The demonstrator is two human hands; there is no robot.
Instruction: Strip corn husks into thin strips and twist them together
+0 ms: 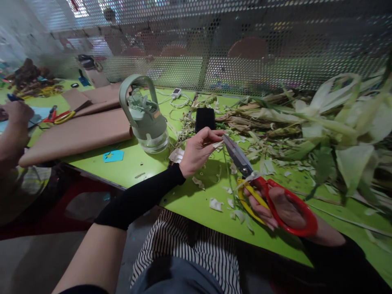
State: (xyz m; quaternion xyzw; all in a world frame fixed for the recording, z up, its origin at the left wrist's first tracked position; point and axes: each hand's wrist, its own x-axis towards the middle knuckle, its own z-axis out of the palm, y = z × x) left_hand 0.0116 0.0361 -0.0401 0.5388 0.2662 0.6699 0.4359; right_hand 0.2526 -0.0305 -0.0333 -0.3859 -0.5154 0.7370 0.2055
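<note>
My left hand (196, 152) is closed in a pinch over the green table, thumb and forefinger on a small pale strip of corn husk (218, 145). My right hand (283, 202) grips a big pair of scissors (237, 156) with red and yellow handles. Their blades look nearly closed, and the tips point at the strip, right by my left fingertips. Whether the blades touch the strip I cannot tell. Cut husk scraps (216, 204) lie below my hands. A heap of pale and green corn husks (330, 126) spreads over the right side.
A water bottle (150, 128) stands left of my left hand; a black phone (205, 118) lies behind it. Brown paper (85, 132), another pair of scissors (67, 117) and a blue card (113, 156) are leftward. Another person's hand (18, 112) is far left. A perforated screen (183, 61) borders the back.
</note>
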